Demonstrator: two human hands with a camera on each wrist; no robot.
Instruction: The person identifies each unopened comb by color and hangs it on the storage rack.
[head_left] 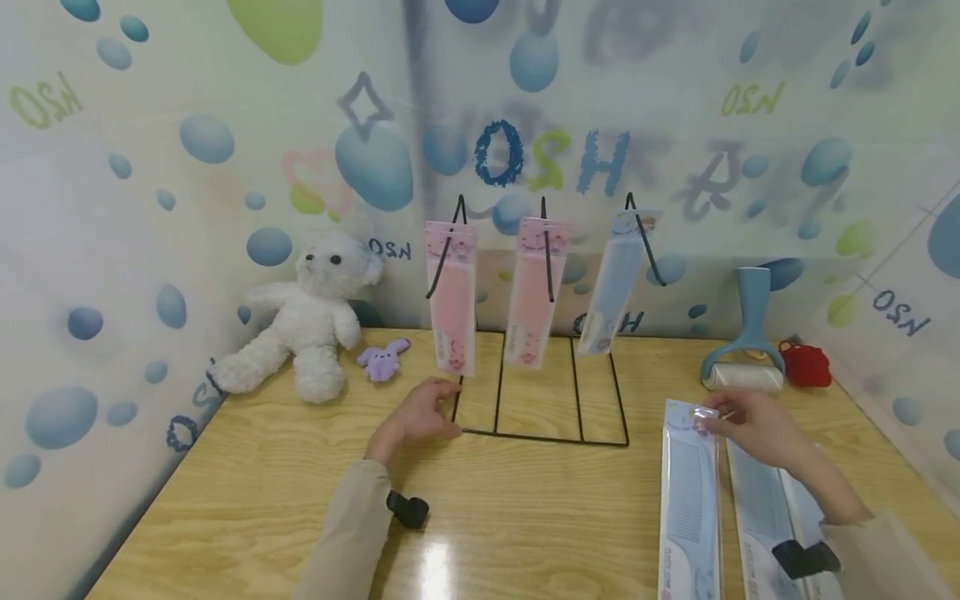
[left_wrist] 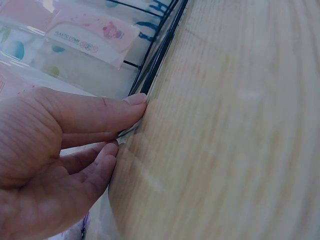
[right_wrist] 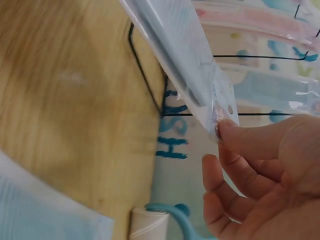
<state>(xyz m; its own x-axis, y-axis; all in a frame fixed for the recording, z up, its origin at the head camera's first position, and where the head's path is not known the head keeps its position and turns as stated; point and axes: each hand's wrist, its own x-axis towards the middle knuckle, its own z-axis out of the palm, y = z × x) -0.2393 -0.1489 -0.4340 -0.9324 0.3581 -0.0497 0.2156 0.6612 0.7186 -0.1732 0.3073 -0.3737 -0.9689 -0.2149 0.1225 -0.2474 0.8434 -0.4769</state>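
Observation:
My right hand (head_left: 765, 429) pinches the top end of a blue comb in a clear package (head_left: 688, 500), tilted up in the right wrist view. My left hand (head_left: 420, 412) holds the front left corner of a black wire display rack (head_left: 543, 437), thumb and fingers on either side of the wire in the left wrist view. On the rack's hooks hang two pink packaged combs, the left one (head_left: 452, 300) and the middle one (head_left: 534, 292), plus a blue packaged comb (head_left: 618, 283) that slants on the right hook.
More blue packaged combs (head_left: 761, 492) lie on the table (head_left: 525, 517) under my right forearm. A blue-handled lint roller (head_left: 752, 312) and a red item (head_left: 806, 365) stand at the back right. A white teddy bear (head_left: 311, 321) and a small purple plush (head_left: 382, 361) sit back left.

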